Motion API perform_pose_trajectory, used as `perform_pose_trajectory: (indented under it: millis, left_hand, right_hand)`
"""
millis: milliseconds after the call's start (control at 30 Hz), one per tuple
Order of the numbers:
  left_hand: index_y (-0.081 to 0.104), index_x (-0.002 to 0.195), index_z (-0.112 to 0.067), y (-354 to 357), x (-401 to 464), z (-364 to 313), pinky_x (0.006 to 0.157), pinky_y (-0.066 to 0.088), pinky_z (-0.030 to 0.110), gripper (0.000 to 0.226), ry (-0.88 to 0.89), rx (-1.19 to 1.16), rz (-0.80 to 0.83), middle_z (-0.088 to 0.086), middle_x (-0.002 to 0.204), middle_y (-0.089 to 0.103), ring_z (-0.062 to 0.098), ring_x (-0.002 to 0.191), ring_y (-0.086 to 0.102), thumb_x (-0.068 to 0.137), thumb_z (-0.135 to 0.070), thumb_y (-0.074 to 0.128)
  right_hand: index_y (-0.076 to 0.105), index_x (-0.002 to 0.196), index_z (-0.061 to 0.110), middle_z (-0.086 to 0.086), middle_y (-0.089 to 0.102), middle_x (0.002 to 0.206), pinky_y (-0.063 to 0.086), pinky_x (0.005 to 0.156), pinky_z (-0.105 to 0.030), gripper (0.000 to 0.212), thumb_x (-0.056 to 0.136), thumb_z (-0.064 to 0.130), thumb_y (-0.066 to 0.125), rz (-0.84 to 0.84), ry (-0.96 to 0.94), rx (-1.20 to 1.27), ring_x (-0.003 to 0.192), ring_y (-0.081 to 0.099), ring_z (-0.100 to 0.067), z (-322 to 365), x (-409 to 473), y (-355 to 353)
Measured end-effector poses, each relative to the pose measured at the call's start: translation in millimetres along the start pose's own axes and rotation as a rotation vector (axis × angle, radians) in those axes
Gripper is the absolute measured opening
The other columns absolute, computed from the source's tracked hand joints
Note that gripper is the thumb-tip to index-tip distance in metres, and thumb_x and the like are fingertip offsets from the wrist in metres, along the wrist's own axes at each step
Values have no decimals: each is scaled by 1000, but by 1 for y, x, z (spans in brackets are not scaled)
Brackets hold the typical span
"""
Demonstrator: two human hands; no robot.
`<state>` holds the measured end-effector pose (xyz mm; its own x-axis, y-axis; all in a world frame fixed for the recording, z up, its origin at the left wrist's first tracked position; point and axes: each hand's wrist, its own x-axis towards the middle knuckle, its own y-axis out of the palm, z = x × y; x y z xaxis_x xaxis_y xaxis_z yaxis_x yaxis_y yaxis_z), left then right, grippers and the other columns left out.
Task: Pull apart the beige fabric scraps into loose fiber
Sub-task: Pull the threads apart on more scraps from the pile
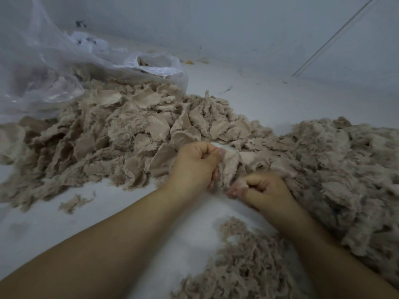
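A broad heap of beige fabric scraps (112, 134) covers the white floor at centre left. Fluffier pulled fiber (345, 169) is piled at the right, and more loose fiber (244, 262) lies at the bottom centre. Between my hands stretches one beige scrap (230, 167). My left hand (194, 162) grips its upper edge with curled fingers. My right hand (263, 188) pinches its lower right edge, fist closed, just below and to the right of the left hand.
A clear plastic bag (43, 67) lies at the back left, and a smaller white bag (155, 65) sits open behind the heap. A grey wall (237, 24) rises close behind. A small stray scrap (73, 202) lies on the white floor (64, 229).
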<state>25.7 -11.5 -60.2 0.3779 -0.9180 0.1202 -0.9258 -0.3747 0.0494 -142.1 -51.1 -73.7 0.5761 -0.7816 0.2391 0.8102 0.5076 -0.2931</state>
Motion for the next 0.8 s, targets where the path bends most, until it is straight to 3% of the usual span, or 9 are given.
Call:
perform_pose_trajectory:
  millis: [67, 200, 300, 367, 433, 500, 567, 667, 800]
  left_hand:
    - [60, 70, -4, 3, -1, 2, 37, 30, 15, 26, 13, 22, 14, 0, 40, 49, 11, 30, 38, 95, -12, 61]
    - [60, 64, -9, 9, -5, 4, 41, 33, 19, 30, 71, 128, 52, -5, 42, 49, 8, 37, 39, 92, -17, 65]
    - [58, 64, -4, 12, -8, 4, 43, 32, 21, 34, 86, 149, 87, -6, 44, 46, 8, 41, 37, 93, -20, 65]
    - [53, 62, -2, 11, -6, 5, 45, 31, 23, 39, 60, 119, 61, -4, 45, 44, 11, 42, 36, 95, -21, 62]
    - [49, 59, -7, 10, -4, 5, 44, 29, 22, 42, 19, 61, 53, -4, 42, 42, 12, 39, 33, 97, -22, 58]
    - [49, 61, -2, 10, -4, 6, 43, 28, 21, 44, -6, 49, 69, -2, 41, 41, 14, 37, 33, 98, -23, 57]
    - [49, 68, 9, 12, -6, 5, 41, 28, 20, 44, -20, 28, 106, 1, 42, 41, 15, 37, 32, 98, -22, 57]
    - [52, 69, 5, 15, -11, 3, 38, 29, 19, 40, -24, 2, 154, 3, 43, 42, 14, 36, 34, 98, -22, 57]
    - [46, 62, -7, 13, -10, 1, 40, 28, 22, 42, -64, -60, 146, 3, 43, 38, 16, 35, 34, 101, -21, 51]
  right_hand:
    - [62, 71, -17, -6, 49, 49, 34, 49, -25, 42, 79, 24, 62, -26, 17, 96, 48, 41, -17, 2, 2, -2]
    - [64, 69, -8, 3, 46, 45, 36, 43, -18, 61, 84, 51, 69, -122, 35, 82, 41, 40, -9, 4, 3, 1]
    - [67, 60, 12, 4, 51, 48, 37, 44, -15, 31, 90, 20, 68, -158, 77, 53, 43, 41, -5, -1, 5, 2]
    - [71, 59, 18, 5, 56, 50, 39, 45, -17, 37, 93, 6, 61, -172, 128, 48, 45, 43, -7, -4, 5, 0]
    - [71, 59, 21, 10, 56, 49, 40, 46, -18, 41, 94, 5, 57, -196, 149, 93, 44, 44, -6, -5, 6, -1]
    - [72, 63, 21, 12, 55, 50, 41, 46, -18, 36, 96, 19, 59, -201, 123, 119, 46, 46, -5, -3, 5, 1]
    - [70, 70, 11, 7, 55, 55, 42, 46, -18, 33, 92, 36, 65, -176, 110, 112, 47, 47, -6, -2, 5, 3]
    - [70, 71, 6, 2, 62, 57, 41, 45, -17, 23, 92, 16, 67, -137, 127, 83, 46, 48, -5, -3, 4, 2]
    - [67, 66, 4, 3, 57, 49, 38, 42, -18, 30, 93, 0, 57, -183, 169, 112, 42, 43, -7, -3, 5, 2]
